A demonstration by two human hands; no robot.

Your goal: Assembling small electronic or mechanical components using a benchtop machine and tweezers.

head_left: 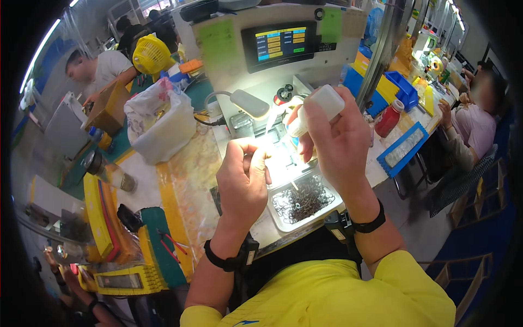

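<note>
My left hand (243, 177) is closed in a pinch in front of the lit machine bed, thumb against the bent fingers. Whatever lies between those fingertips is too small to make out. Higher and to the right, my right hand (339, 143) is wrapped round a white plastic bottle (329, 101), tilted with its narrower end toward the lower left. Below both hands sits a white tray (284, 226) holding a tangle of dark, thin looped pieces (302, 200). A small white lamp (250, 104) throws bright light, washing out detail between the hands.
Behind stands a machine with a colour screen (280, 45). To the left are a bag-lined bin (158, 122), a clear jar (111, 171) and yellow trays (99, 218). A red bottle (389, 118) and a blue-framed tray (403, 149) lie right, near a metal post (383, 49). Other people sit on both sides.
</note>
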